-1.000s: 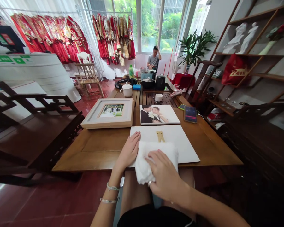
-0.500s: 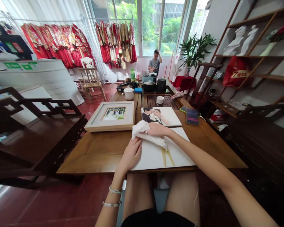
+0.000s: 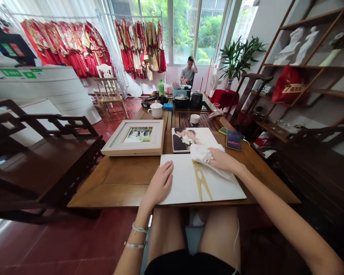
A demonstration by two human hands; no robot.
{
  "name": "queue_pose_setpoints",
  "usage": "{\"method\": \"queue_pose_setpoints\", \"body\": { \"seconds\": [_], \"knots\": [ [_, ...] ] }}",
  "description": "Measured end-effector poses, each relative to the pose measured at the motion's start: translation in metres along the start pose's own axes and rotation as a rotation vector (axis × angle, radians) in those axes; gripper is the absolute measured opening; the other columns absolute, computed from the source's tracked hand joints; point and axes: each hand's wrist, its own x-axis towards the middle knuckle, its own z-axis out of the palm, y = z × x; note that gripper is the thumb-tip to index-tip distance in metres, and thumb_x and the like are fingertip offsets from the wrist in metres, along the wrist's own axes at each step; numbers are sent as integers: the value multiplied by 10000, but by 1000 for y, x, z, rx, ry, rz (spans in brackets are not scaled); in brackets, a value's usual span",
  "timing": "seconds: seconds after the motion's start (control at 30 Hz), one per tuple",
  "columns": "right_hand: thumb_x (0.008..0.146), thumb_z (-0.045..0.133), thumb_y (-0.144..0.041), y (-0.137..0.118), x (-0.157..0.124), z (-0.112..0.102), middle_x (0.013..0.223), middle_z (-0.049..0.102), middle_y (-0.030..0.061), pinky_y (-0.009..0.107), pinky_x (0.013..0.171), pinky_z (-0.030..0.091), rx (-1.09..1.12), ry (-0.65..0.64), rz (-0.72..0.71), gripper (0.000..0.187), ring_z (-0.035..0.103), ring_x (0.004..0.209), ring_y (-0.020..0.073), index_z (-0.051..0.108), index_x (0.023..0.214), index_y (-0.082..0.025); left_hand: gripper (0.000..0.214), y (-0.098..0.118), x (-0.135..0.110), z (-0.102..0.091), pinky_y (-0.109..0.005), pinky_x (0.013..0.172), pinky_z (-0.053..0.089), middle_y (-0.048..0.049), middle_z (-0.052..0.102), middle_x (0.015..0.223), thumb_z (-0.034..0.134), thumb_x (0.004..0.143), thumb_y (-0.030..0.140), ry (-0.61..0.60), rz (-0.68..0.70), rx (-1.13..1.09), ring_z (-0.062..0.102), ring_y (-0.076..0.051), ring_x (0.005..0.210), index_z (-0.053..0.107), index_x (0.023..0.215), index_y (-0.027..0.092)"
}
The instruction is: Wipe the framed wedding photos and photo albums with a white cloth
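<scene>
A white board point(image 3: 179, 183) with a yellowish A-shaped stand leg point(image 3: 201, 181) on it lies at the table's near edge, like the back of a picture frame. My left hand point(image 3: 161, 182) rests flat on its left side, fingers stretched out. In my right hand point(image 3: 224, 161) is a crumpled white cloth point(image 3: 202, 152), pressed on the board's far right part. The cloth also covers the near right corner of a wedding photo panel point(image 3: 179, 142) just beyond. Left of that panel lies a light wooden picture frame point(image 3: 111, 147) with a small photo inside.
On the wooden table point(image 3: 117, 191) stand a lidded white cup point(image 3: 156, 110), a small white cup point(image 3: 194, 118) and a black pot point(image 3: 181, 101). A phone point(image 3: 234, 139) lies at the right. A person point(image 3: 188, 72) sits beyond the far end. Dark chairs point(image 3: 31, 160) flank the left side.
My right hand has wiped the cloth from the board's upper left across to its far right, uncovering the top of the stand leg. My left hand stays at the left side.
</scene>
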Motion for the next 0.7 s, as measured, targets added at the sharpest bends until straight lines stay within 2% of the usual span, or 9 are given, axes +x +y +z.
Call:
{"method": "queue_pose_setpoints", "body": {
  "seconds": [0.1, 0.17, 0.27, 0.37, 0.47, 0.53, 0.6, 0.7],
  "knots": [
    [771, 472, -129, 15, -11, 8, 1311, 563, 216, 514, 1067, 314, -21, 94, 37, 477, 485, 1246, 343, 540, 1241, -87, 456, 0, 0, 0, -498, 1182, 223, -102, 416, 1490, 358, 936, 246, 8, -5, -6, 336, -227, 1409, 475, 1371, 176],
    [765, 464, -106, 11, -12, 18, 1392, 488, 227, 565, 1125, 184, -19, 111, 10, 566, 391, 1334, 336, 473, 1329, -65, 453, -1, 0, 1, -508, 1180, 221, -101, 421, 1487, 355, 937, 245, 12, -5, -14, 337, -230, 1408, 478, 1369, 183],
    [729, 506, -111, -17, -14, 38, 1446, 442, 185, 569, 1153, 100, -9, 84, -76, 650, 309, 1387, 313, 440, 1375, -84, 449, -3, 1, 2, -513, 1180, 219, -102, 426, 1484, 351, 944, 255, 15, 4, -37, 337, -231, 1408, 477, 1370, 186],
    [663, 565, -139, -60, -30, 58, 1488, 383, 174, 606, 1145, 13, -62, 45, -206, 721, 188, 1423, 350, 451, 1373, -90, 448, -4, 1, 1, -508, 1181, 221, -110, 426, 1482, 358, 943, 258, 25, -5, -58, 343, -234, 1404, 479, 1368, 185],
    [677, 545, -163, -96, -63, 69, 1508, 334, 200, 632, 1129, -19, -108, -2, -342, 744, 102, 1436, 373, 403, 1400, -58, 447, -3, 1, 1, -504, 1175, 240, -109, 429, 1479, 350, 941, 246, 17, -2, -81, 341, -232, 1404, 483, 1365, 196],
    [692, 536, -175, -107, -85, 71, 1521, 301, 207, 635, 1127, -17, -100, -21, -377, 753, 73, 1440, 375, 372, 1417, -52, 450, -2, 1, 0, -510, 1175, 232, -111, 421, 1485, 354, 937, 235, 10, 5, -86, 332, -234, 1408, 481, 1367, 192],
    [686, 529, -165, -107, -97, 68, 1526, 312, 174, 605, 1143, -1, -76, -30, -382, 758, 97, 1443, 347, 375, 1425, -91, 456, -2, 1, 0, -514, 1180, 216, -116, 413, 1489, 361, 930, 224, 6, 8, -76, 326, -235, 1412, 478, 1368, 180],
    [642, 513, -138, -92, -91, 59, 1504, 380, 92, 576, 1154, 12, -16, -40, -321, 773, 175, 1436, 299, 424, 1408, -194, 451, -2, 1, 0, -510, 1180, 220, -115, 419, 1486, 349, 937, 229, 5, 7, -57, 329, -232, 1410, 484, 1363, 170]
  ]
}}
